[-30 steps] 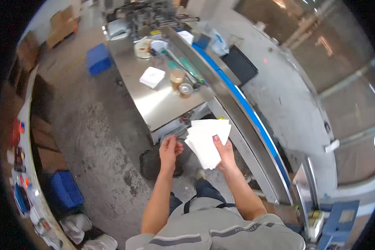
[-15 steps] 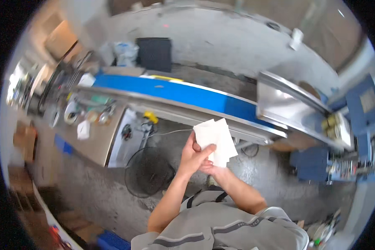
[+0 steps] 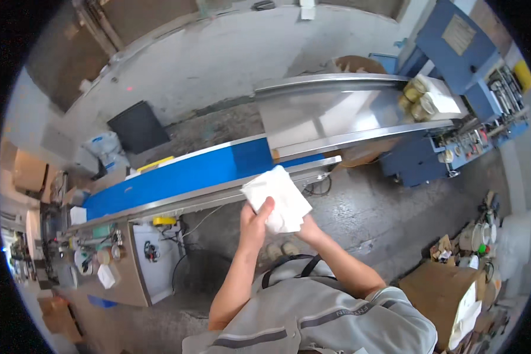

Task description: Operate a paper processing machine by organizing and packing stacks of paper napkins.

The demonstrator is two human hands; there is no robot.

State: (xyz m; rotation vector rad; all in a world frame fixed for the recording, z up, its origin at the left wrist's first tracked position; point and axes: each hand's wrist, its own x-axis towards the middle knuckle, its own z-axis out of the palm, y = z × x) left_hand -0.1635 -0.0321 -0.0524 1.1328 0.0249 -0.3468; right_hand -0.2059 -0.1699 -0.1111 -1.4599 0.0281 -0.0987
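Observation:
A small stack of white, squarish paper-like sheets [image 3: 280, 200] is held out in front of my body, its edges slightly fanned. My left hand [image 3: 255, 224] grips it at the left, with the thumb pressed on top and the fingers underneath. From the right, my right hand [image 3: 307, 229] reaches under the lower edge and supports the stack. The stack hides most of that hand's fingers. Just beyond the stack runs a blue conveyor belt [image 3: 177, 180], apart from both hands.
A steel chute [image 3: 330, 112] meets the belt's right end, leading to a blue machine [image 3: 454, 47] with yellowish rolls [image 3: 416, 97]. At left stands a steel table [image 3: 127, 268] with tape rolls and tools. A cardboard box [image 3: 436, 289] is at lower right. A dark round mesh bin [image 3: 203, 274] stands on the floor.
My view has swung to the right, bringing more of the chute, the blue machine and the cardboard box into sight. Both hands still hold the white stack, which has turned slightly.

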